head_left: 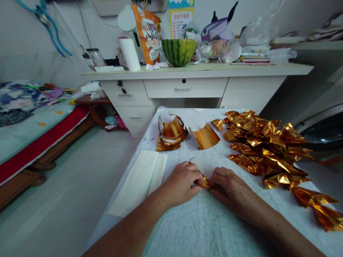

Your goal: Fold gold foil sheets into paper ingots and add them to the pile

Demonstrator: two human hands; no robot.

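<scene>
In the head view, the left hand (183,180) and right hand (227,187) pinch a foil piece (205,183) between their fingers over the table (203,228), presumably steadying it, a curled sheet (207,137) handy at twelve o'clock, the foil pile (270,153) aside at two.

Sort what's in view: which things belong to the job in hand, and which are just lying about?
Likely part of the job:
gold foil piece, between left hand and right hand
loose curved gold sheet
curled gold sheets
heap of twisted gold pieces
perhaps the pale flat sheets

Likely just lying about:
watermelon half
orange pouch
white roll
glass jar
</scene>
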